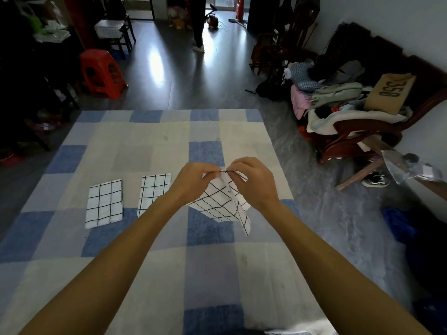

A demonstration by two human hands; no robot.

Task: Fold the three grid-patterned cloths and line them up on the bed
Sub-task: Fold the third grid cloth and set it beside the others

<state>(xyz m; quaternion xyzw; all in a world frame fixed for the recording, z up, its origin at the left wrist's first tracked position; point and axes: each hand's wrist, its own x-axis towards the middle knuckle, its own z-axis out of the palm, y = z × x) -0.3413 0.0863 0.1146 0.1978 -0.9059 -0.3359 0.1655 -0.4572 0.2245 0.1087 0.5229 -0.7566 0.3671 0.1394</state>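
Two white cloths with black grid lines lie folded flat on the bed, side by side: one at the left and one just right of it, partly hidden by my left forearm. The third grid cloth hangs lifted above the bed, loose and partly folded. My left hand and my right hand both pinch its top edge close together, fingertips almost touching.
The bed has a blue, grey and cream checked cover; its right edge meets the grey floor. A wooden chair piled with clothes stands at the right, a red plastic stool at the far left. A person's legs stand in the far doorway area.
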